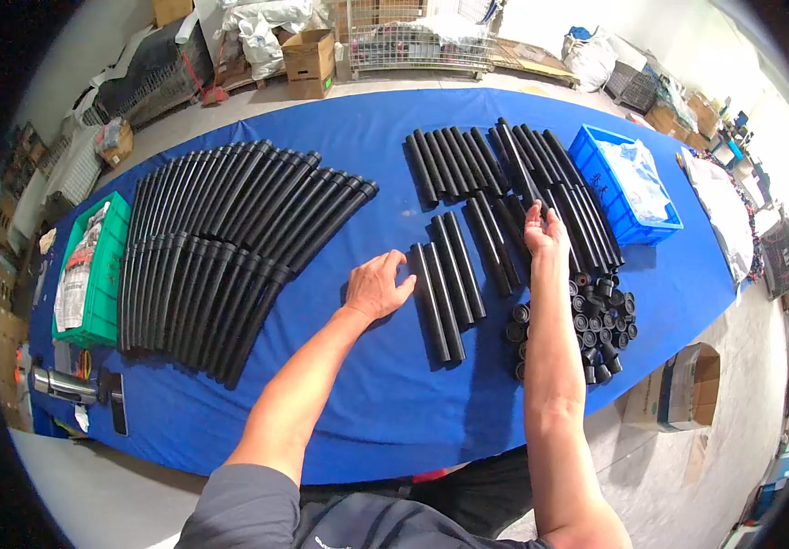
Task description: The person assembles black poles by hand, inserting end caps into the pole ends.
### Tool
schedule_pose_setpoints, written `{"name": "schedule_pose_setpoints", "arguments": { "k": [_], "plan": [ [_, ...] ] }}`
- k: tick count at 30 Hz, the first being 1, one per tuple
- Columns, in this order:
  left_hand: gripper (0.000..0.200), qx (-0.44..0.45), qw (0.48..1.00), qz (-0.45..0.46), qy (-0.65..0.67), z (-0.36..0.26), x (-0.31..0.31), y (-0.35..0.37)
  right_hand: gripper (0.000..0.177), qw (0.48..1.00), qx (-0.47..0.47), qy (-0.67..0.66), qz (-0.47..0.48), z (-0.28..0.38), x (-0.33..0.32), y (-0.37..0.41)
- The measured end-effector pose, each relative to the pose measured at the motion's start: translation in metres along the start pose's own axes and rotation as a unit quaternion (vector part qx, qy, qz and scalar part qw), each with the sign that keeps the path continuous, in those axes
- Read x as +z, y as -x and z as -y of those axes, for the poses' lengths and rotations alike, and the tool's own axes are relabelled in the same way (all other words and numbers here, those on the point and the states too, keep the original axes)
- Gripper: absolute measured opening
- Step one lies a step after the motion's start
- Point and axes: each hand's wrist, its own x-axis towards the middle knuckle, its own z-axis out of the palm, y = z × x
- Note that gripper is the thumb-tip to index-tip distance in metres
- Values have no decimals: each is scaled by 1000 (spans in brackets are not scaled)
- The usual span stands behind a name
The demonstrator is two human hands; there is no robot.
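My right hand [545, 233] is closed around the lower end of a black tube [515, 157], which slants up and away over other tubes. My left hand [378, 285] rests on the blue cloth with fingers loosely bent and thumb apart, and nothing shows in it. Just right of that hand lies a small group of plain black tubes [437, 302] side by side. More tubes [454, 163] lie in rows farther back. Beside my right forearm is a pile of short black round caps [607, 316], partly hidden by the arm.
On the left, capped black tubes [202, 274] fan out in two rows. A green crate [113, 274] with newspaper stands beyond them; a blue crate [637, 231] sits at the right. A phone [119, 403] lies at the left edge. An open carton [678, 389] is on the floor.
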Motion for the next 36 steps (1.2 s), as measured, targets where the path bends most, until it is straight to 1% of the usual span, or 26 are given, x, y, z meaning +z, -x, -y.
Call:
{"name": "schedule_pose_setpoints", "arguments": {
  "k": [2,3,5,6,7,8,10,11,12,14,15,17,19,20,22,23,24,26,27,28,29,30,31,32,34,36],
  "plan": [
    [34,1,1000,2,-3,0,0,-1,35,999,-12,22,28,3,1,4],
    [34,2,1000,2,0,1,-1,-1,35,999,-30,36,14,4,3,6],
    [33,4,1000,1,5,1,-1,-1,37,998,-16,35,43,8,3,13],
    [33,13,1000,-15,1,3,1,0,38,998,-10,35,58,10,4,17],
    [33,23,999,-31,-4,5,5,0,37,998,-29,41,39,9,7,19],
    [33,34,998,-47,-8,7,7,0,37,998,-32,46,42,6,8,21],
    [34,37,998,-52,-7,8,8,0,37,997,-37,56,48,1,8,23],
    [34,39,998,-54,-7,9,10,0,35,995,-62,71,34,-3,7,24],
    [34,38,998,-53,-5,8,10,1,35,997,-44,56,36,-3,4,21],
    [34,36,998,-52,-3,9,10,0,34,997,-56,58,11,-7,-2,14],
    [34,20,999,-29,0,7,6,-1,34,997,-48,53,3,-7,-6,11],
    [35,-19,1000,19,6,2,0,-1,35,998,-38,45,26,-3,-16,5],
    [33,-17,1000,14,15,1,-1,0,35,998,-25,42,49,-2,-20,14],
    [32,-16,1000,10,19,2,-2,0,34,997,-37,52,44,0,-19,19],
    [28,-29,999,2,36,8,2,-2,33,995,-50,77,38,1,-16,49],
    [26,-35,998,-3,44,13,5,-3,33,994,-26,83,73,2,-17,67],
    [25,-48,994,-43,84,22,11,-6,31,990,-45,106,82,-4,-19,92],
    [23,-72,977,-119,165,40,25,-10,28,989,-37,113,86,-15,-27,140],
    [25,-90,956,-135,244,46,25,-7,26,983,-34,126,131,-18,-46,151],
    [30,-146,918,-115,350,46,19,-1,25,976,-42,155,151,-33,-51,188],
    [33,-189,885,-135,404,33,4,9,26,978,-27,163,130,-47,-54,224],
    [36,-233,846,-152,455,16,-12,27,25,980,-9,156,122,-55,-70,241],
    [43,-208,853,-169,447,6,-21,47,25,982,4,141,123,-64,-86,260],
    [51,-174,859,-168,452,-5,-32,69,23,981,16,145,130,-74,-102,278],
    [57,-123,861,-195,454,-25,-46,103,20,989,45,134,43,-95,-122,312],
    [59,-106,876,-174,437,-27,-46,129,19,987,58,146,31,-115,-145,338]
  ]
}}
